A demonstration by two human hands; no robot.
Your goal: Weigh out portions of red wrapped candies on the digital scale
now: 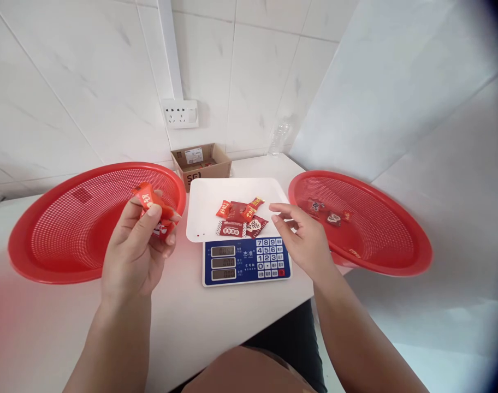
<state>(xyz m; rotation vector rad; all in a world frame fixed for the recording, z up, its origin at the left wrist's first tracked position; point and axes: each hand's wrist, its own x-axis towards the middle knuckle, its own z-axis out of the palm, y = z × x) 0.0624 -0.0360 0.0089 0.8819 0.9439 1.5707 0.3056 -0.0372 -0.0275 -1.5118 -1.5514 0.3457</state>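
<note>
Several small wrapped snack packets (pixel 152 209), red and orange, are gripped in my left hand (pixel 136 245), which is raised in front of the left red basket (pixel 40 256). My right hand (pixel 300 234) hovers by the right edge of the white weighing tray (pixel 202 204), thumb and fingers apart, with nothing seen between them. On that tray lies a small heap of red, orange and dark red packets (pixel 236 213). Below the tray is the blue panel of a digital scale (pixel 249 262) with keys and three displays; their digits are faint.
A second red basket (pixel 413 256) on the right has a few packets (pixel 333 218) inside. Behind the scale stands an open cardboard box (pixel 208 166). A clear plastic bottle (pixel 278 139) is near the tiled wall, below and right of a wall socket (pixel 181 114).
</note>
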